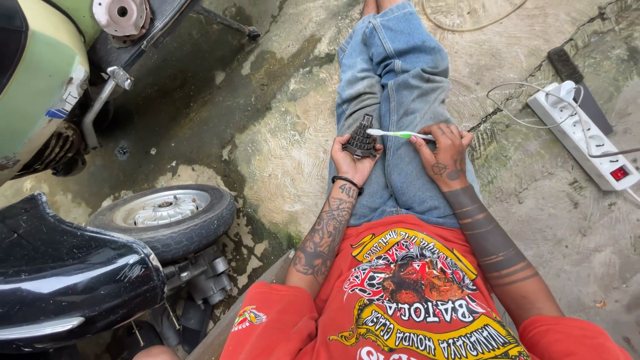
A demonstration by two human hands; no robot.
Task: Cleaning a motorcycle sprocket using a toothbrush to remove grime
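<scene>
Item: stepped gear cluster (361,139), frame centre, brushing under way.
I see my left hand (353,160) cupping the dark, grimy gear over my lap; my right hand (445,155) pinches a green-white toothbrush (398,134), bristles on it. Cleaning looks unfinished.
</scene>
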